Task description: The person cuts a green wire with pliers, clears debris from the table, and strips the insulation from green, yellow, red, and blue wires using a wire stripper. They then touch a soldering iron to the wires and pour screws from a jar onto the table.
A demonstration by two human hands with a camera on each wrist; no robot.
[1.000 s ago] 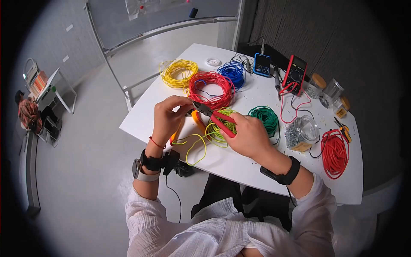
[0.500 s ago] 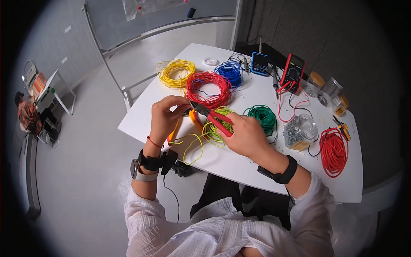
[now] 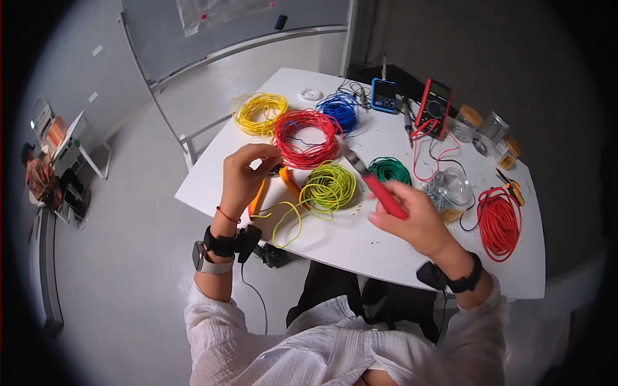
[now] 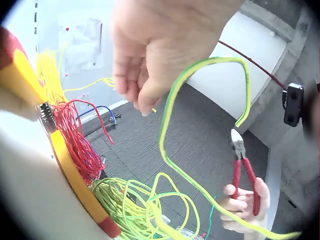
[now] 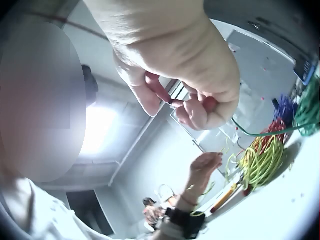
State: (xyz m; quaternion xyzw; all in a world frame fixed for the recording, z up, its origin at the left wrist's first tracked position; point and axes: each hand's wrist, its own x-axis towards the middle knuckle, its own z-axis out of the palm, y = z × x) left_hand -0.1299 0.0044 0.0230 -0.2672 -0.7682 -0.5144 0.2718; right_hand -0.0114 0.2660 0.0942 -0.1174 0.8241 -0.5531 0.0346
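Observation:
In the head view my left hand (image 3: 248,177) is raised over the table's near left part, thumb and fingers pinched. From the left wrist view, a thin yellow wire (image 4: 100,82) runs to its fingers and a small tip shows by the thumb. My right hand (image 3: 415,219) grips red-handled cutters (image 3: 386,196), tilted up and apart from the left hand; their handles (image 4: 236,175) are spread in the left wrist view. A yellow-green coil (image 3: 329,188) lies between the hands, its loose end curving below the left hand. An orange-and-red-handled tool (image 3: 291,183) stands beside the left hand.
Yellow (image 3: 261,116), red (image 3: 306,157), blue (image 3: 338,112) and green (image 3: 389,170) coils lie beyond the hands. A multimeter (image 3: 432,109), blue device (image 3: 383,95), jars (image 3: 468,119) and another red coil (image 3: 499,225) are to the right. Someone sits far left.
My right hand has moved right and toward me with the cutters, away from the left fingers. The left hand keeps its pinch, and the yellow-green coil is less covered.

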